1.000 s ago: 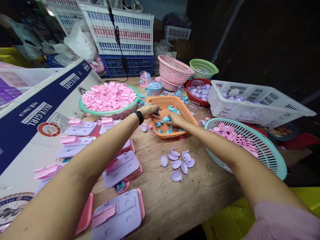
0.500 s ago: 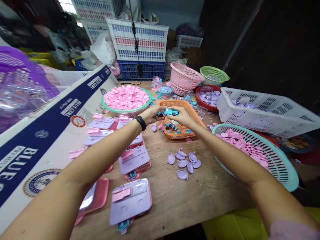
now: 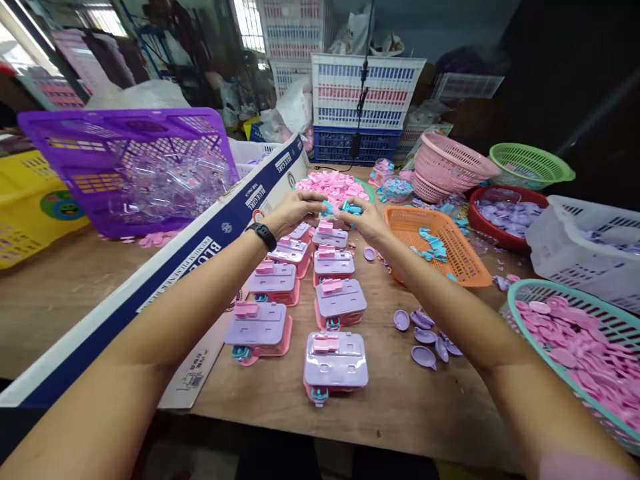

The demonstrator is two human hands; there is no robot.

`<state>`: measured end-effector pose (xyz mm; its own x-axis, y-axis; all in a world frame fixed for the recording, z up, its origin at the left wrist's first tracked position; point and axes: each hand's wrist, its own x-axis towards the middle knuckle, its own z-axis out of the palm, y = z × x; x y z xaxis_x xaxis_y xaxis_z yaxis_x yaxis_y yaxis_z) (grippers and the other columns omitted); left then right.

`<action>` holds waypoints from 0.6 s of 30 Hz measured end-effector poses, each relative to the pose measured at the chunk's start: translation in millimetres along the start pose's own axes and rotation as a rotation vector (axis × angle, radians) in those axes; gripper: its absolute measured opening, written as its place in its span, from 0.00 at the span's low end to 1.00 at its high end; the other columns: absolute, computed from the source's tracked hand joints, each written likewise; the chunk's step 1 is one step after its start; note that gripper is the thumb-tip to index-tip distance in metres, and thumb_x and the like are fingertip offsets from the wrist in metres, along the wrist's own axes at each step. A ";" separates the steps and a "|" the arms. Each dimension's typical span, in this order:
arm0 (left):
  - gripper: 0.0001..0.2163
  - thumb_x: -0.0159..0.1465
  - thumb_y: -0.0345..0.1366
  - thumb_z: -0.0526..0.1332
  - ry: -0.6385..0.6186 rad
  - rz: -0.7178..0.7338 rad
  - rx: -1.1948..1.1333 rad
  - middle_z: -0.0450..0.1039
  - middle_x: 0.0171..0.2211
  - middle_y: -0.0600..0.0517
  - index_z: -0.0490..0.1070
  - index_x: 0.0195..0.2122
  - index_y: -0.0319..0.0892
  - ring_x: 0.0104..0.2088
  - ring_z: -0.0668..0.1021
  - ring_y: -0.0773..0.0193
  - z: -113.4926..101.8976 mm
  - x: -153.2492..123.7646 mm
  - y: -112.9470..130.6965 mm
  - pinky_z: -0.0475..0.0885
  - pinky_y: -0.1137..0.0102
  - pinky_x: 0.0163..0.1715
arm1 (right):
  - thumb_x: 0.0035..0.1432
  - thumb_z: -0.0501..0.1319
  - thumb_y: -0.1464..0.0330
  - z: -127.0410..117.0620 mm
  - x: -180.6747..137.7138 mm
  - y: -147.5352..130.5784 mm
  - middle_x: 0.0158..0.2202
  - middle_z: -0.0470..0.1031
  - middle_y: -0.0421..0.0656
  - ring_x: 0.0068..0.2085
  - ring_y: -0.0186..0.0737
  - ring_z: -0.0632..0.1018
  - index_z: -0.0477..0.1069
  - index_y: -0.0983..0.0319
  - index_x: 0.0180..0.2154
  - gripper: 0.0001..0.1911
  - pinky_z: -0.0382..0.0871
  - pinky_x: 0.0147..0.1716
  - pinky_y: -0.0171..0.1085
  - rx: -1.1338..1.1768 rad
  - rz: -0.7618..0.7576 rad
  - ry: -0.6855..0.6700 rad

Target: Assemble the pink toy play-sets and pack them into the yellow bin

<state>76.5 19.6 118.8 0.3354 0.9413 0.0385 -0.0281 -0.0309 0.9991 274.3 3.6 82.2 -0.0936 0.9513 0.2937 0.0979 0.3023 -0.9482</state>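
Note:
My left hand point(image 3: 296, 211), with a black band at the wrist, is closed on a small light-blue plastic piece point(image 3: 327, 208). Close beside it, my right hand point(image 3: 367, 221) pinches several blue plastic pieces point(image 3: 353, 209) in its fingertips. Both hands hover above the far end of two rows of toy boxes, just in front of a round green basket heaped with pink pieces point(image 3: 333, 181). The nearest toy box point(image 3: 336, 360) has a lilac lid, a pink block on top and a blue part at its front. Fingers partly hide what I hold.
To the right, an orange basket point(image 3: 480, 272) contains more blue pieces. Lilac oval pieces point(image 3: 424, 357) lie loose before it. A teal basket point(image 3: 520, 288) of pink parts stands at the right edge. Along the left runs a long cardboard wall point(image 3: 215, 230), with a purple crate point(image 3: 125, 120) beyond.
Both hands have left the orange basket and moved left over the toy boxes, carrying blue pieces. The view has turned left.

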 end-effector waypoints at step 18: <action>0.11 0.47 0.22 0.68 0.118 0.066 -0.043 0.74 0.25 0.54 0.74 0.31 0.37 0.24 0.74 0.71 -82.1 23.1 -49.2 0.68 0.73 0.28 | 0.50 0.64 0.66 87.6 82.3 16.9 0.27 0.72 0.39 0.33 0.38 0.72 0.75 0.63 0.28 0.07 0.62 0.35 0.33 -0.813 -0.163 -0.059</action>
<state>8.3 70.4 69.3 0.2184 0.9708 0.0991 -0.0875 -0.0816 0.9928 181.5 81.7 79.6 -0.2178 0.8939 0.3917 0.7622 0.4065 -0.5038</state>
